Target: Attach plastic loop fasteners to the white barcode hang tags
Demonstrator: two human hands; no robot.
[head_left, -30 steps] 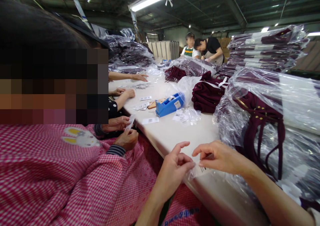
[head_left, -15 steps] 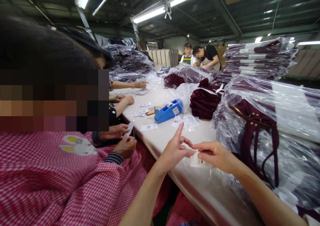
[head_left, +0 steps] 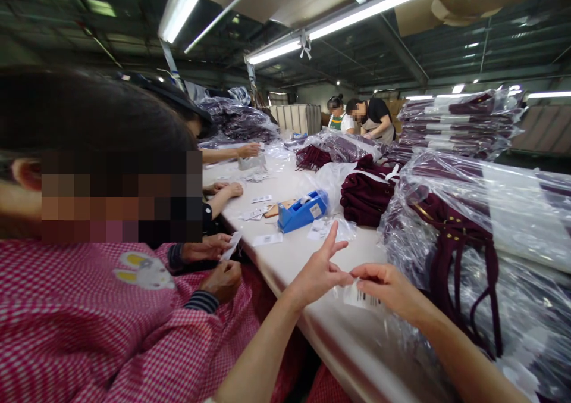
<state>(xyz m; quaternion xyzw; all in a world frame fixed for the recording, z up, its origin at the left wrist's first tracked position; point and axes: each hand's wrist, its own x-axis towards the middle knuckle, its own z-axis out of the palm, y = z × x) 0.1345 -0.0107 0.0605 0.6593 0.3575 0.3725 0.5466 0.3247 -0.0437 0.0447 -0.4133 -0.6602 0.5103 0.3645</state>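
A white barcode label point(head_left: 359, 297) hangs just above the table edge, pinched between the thumb and forefinger of my right hand point(head_left: 392, 290). Part of it is hidden behind those fingers. My left hand point(head_left: 317, 273) is beside the label's left end, its forefinger pointing up and the other fingers apart. Its lowest fingertip reaches the label's upper corner; whether it touches cannot be made out. Beyond my hands stands a blue tape dispenser point(head_left: 300, 214), with small clear plastic pieces and white labels point(head_left: 319, 229) in front of it.
Maroon garments in clear bags point(head_left: 513, 200) are piled along the right. A folded maroon garment point(head_left: 366, 197) lies behind the dispenser. More labels point(head_left: 267, 239) lie on the pale table point(head_left: 285, 260). At left, close by, a co-worker's hands point(head_left: 225, 281) hold a white label.
The view has tilted up a little. My left hand's fingers have spread apart from the label, while my right hand keeps its pinch. A far co-worker's hand now lifts a clear packet.
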